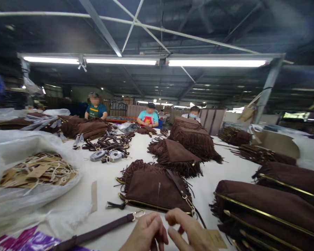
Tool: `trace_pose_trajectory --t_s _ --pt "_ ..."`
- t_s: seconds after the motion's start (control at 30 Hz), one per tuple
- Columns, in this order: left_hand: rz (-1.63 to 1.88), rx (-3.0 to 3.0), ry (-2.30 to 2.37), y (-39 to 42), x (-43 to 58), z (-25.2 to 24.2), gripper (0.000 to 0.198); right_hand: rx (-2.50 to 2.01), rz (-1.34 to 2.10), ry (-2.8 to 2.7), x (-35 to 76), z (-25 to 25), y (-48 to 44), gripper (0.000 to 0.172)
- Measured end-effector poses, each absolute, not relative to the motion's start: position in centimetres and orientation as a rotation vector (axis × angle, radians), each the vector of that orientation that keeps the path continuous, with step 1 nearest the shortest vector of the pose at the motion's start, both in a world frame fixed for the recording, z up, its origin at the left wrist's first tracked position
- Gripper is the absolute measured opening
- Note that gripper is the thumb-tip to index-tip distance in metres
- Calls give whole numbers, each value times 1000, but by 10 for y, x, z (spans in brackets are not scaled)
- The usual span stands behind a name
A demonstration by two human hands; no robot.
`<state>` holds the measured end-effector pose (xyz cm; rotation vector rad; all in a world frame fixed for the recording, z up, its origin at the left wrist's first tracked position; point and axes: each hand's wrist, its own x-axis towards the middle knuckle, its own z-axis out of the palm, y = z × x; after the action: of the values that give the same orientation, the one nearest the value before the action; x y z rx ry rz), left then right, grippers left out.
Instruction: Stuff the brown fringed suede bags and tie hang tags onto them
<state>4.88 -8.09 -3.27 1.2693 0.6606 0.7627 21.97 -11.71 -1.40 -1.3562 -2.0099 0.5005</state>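
My left hand is low in the middle of the head view, its fingers curled together. What they hold, if anything, is hidden. Beside it is the gold clasp of a dark brown strap; whether they touch is unclear. Just to the right, my right hand has its thumb and fingers bent but apart, with nothing visible between them. A tan card tag shows at its far side. In front of both hands lies a brown fringed bag with a gold zipper and an attached strap.
Stacked brown bags fill the right side; more fringed bags are piled behind. A plastic sack of tags stands left, near purple packaging. Straps lie beyond. Several people work across the white table.
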Motion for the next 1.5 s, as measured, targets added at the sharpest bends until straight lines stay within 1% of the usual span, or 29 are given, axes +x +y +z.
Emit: trace_pose_trajectory --t_s 0.07,0.1,0.17,0.27,0.3,0.37,0.4,0.47,0.5,0.53,0.57,0.6,0.63,0.67,0.73,0.9,0.97,1.03,1.07,1.17,1.27,1.37,1.5 --pt "706 1443 710 -85 60 -36 63 -1295 609 -1801 216 -1 -118 33" --pt "692 1511 731 -87 65 -37 62 -1267 682 -1713 213 5 -116 35" --pt "648 1606 742 -91 72 -36 58 -1205 844 -1587 207 13 -111 31" --pt "590 1783 745 -89 68 -26 53 -1040 1080 -1408 208 25 -102 33" --pt "605 1908 787 -85 62 -21 49 -981 1161 -1333 212 28 -98 33" --pt "661 2255 977 -68 47 -13 30 -909 1300 -1226 225 34 -90 39" --pt "664 2441 1106 -56 39 -12 26 -908 1347 -1218 233 35 -87 41" --pt "555 2744 1298 -31 25 -14 44 -973 1404 -1297 248 32 -82 38" --pt "459 2854 1320 -19 20 -16 45 -1031 1418 -1361 253 28 -81 34" --pt "362 2930 1299 -9 17 -18 39 -1093 1427 -1432 257 23 -81 31" --pt "284 2967 1269 -1 15 -20 30 -1159 1431 -1510 260 18 -82 26" --pt "238 2969 1259 5 13 -20 22 -1224 1421 -1588 261 12 -83 21" --pt "231 2946 1284 10 13 -18 20 -1279 1390 -1664 262 7 -84 16" --pt "257 2908 1341 13 13 -15 21 -1317 1348 -1735 262 2 -84 12" --pt "354 2830 1473 18 14 -7 22 -1340 1239 -1840 262 -1 -83 10" --pt "492 2842 1499 20 13 9 25 -1265 984 -1912 266 12 -69 19" --pt "643 2933 1411 12 18 9 24 -1206 1004 -1878 269 17 -62 25" --pt "765 3006 1223 0 29 6 22 -1144 1073 -1837 272 17 -57 31" --pt "755 3014 1108 -5 38 4 21 -1122 1106 -1816 274 15 -55 33" --pt "541 2912 856 -11 71 -6 22 -1093 1171 -1748 278 6 -50 36" --pt "432 2698 859 4 102 -16 28 -1102 1158 -1702 284 -3 -46 36" --pt "479 2522 909 25 121 -27 34 -1116 1120 -1654 292 -10 -40 37" --pt "609 2474 846 43 130 -43 47 -1110 1129 -1568 307 -22 -31 35"
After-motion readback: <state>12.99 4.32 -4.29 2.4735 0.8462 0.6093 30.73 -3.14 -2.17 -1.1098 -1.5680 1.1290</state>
